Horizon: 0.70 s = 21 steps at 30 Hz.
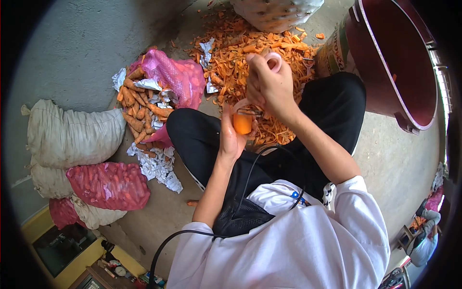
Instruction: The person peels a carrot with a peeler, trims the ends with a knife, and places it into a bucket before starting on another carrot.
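My left hand (pixel 232 135) is closed around a carrot (pixel 242 124), whose orange, peeled end faces me. Just above it, my right hand (pixel 272 86) grips a peeler with a pale pink handle (pixel 274 61); the handle's looped end sticks out over my fist. The peeler's metal blade (pixel 251 113) lies right at the carrot. Much of the carrot is hidden behind my left fingers. Beneath both hands, a wide heap of carrot peelings (pixel 231 62) covers the floor between and beyond my knees.
To the left, a pink mesh sack (pixel 185 79) spills unpeeled carrots (pixel 137 103) beside crumpled paper (pixel 161 168). White sacks (pixel 72 135) and a full red mesh sack (pixel 110 185) lie farther left. A large maroon tub (pixel 392 62) stands at right. Another person (pixel 423 241) sits at lower right.
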{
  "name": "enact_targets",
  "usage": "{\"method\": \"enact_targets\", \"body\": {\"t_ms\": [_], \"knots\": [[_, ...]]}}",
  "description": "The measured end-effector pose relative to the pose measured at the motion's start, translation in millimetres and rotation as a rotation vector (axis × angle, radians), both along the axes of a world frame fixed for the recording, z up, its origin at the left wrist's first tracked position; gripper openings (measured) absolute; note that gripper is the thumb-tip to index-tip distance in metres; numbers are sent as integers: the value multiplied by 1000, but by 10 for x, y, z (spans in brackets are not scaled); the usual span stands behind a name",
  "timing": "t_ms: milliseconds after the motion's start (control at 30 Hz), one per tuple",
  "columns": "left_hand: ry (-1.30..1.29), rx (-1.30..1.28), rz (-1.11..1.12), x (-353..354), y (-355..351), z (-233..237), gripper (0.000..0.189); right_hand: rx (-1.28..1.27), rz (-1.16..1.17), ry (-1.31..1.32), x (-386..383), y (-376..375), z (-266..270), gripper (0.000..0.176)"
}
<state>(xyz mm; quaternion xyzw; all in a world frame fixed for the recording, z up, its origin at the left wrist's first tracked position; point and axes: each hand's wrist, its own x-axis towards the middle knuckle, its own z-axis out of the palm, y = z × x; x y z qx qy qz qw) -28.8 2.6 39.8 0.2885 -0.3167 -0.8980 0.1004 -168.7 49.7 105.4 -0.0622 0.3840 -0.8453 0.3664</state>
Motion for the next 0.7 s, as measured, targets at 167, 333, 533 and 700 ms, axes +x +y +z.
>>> {"method": "enact_targets", "body": {"t_ms": [167, 333, 533, 700], "knots": [[-96, -38, 41, 28, 63, -81, 43, 85, 131, -47, 211, 22, -26, 21], [-8, -108, -51, 83, -2, -140, 43, 200, -222, 350, -128, -167, -350, 26], [56, 2, -98, 57, -21, -132, 47, 36, -119, 187, -397, -91, -143, 26], [19, 118, 7, -26, 5, 68, 47, 38, 68, -52, -25, 31, -39, 22]]}}
